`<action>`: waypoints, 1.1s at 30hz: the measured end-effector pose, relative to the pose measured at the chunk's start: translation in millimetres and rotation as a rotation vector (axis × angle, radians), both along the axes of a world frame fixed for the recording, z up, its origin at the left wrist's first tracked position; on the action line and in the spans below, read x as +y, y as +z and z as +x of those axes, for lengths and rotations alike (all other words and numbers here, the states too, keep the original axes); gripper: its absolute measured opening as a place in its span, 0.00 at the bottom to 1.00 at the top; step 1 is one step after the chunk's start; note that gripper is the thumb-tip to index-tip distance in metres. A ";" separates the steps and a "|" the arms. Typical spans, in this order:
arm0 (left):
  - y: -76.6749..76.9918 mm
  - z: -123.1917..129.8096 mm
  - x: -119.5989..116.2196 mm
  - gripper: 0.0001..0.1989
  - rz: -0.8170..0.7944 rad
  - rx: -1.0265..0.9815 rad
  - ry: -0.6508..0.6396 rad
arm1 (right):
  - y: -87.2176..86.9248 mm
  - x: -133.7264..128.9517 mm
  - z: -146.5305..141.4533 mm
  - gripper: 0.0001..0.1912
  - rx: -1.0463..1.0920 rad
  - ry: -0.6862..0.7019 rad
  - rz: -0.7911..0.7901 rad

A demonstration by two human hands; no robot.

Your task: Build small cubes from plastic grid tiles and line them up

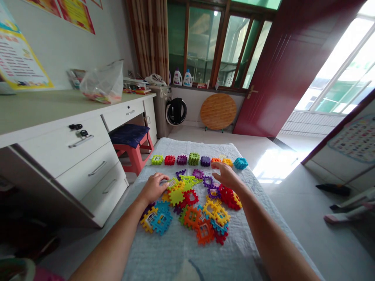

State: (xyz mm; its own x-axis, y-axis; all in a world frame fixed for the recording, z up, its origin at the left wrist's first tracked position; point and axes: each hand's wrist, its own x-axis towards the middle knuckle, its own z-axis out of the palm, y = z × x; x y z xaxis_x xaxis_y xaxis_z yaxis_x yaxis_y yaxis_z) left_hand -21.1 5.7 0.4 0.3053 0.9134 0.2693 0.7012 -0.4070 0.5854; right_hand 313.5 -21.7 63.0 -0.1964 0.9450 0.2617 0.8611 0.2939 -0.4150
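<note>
My left hand (154, 188) rests at the left edge of a loose pile of plastic interlocking building tiles, its fingers stretched toward a lime-green window tile (172, 183). Whether the fingertips touch that tile is hard to tell. My right hand (226, 175), fingers apart and thumb spread, hovers by the orange stack (216, 160) and yellow stack (227, 162) in the back row. Also in that row are lime (157, 159), red (170, 160), purple (182, 159), green (193, 159), dark violet (205, 160) and blue (240, 163) stacks. Loose purple frames (208, 181) lie between my hands.
Blue tiles (162, 220), orange tiles (205, 232) and red tiles (228, 196) lie in the nearer pile on a cloth-covered table (164, 257). A white desk (96, 117) and a red stool (134, 156) stand left. Behind are a washing machine (162, 113) and a round wooden board (218, 111).
</note>
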 end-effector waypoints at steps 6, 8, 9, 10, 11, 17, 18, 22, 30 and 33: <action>-4.0 -2.0 1.4 0.11 0.015 -0.053 -0.013 | -17.6 -28.4 -11.5 0.15 -0.130 -0.058 -0.107; -3.9 -2.5 1.3 0.11 0.014 -0.054 -0.019 | -19.7 -29.4 -16.9 0.17 -0.184 -0.053 -0.128; -3.7 -2.6 1.2 0.11 0.012 -0.053 -0.023 | -20.3 -29.3 -19.1 0.20 -0.203 -0.055 -0.133; -3.4 -2.6 1.1 0.11 0.011 -0.051 -0.026 | -21.0 -29.0 -20.9 0.23 -0.215 -0.060 -0.130; -3.1 -2.6 1.1 0.11 0.008 -0.050 -0.027 | -21.6 -28.9 -22.3 0.25 -0.222 -0.066 -0.122; -0.8 -1.4 0.4 0.12 -0.006 -0.058 -0.020 | -24.7 -30.1 -26.3 0.23 -0.215 -0.074 -0.075; -0.6 -1.3 0.3 0.12 -0.008 -0.059 -0.022 | -24.9 -30.1 -26.5 0.23 -0.210 -0.067 -0.079; -1.7 -2.0 0.6 0.12 0.006 -0.052 -0.029 | -26.1 -27.9 -24.6 0.25 -0.195 -0.059 -0.075; -3.7 -3.4 1.7 0.12 0.018 -0.042 -0.033 | -30.7 -22.2 -13.6 0.21 -0.120 -0.165 0.036; -3.3 -3.3 1.8 0.12 0.014 -0.040 -0.034 | -24.1 -24.3 -11.2 0.18 -0.135 -0.159 0.026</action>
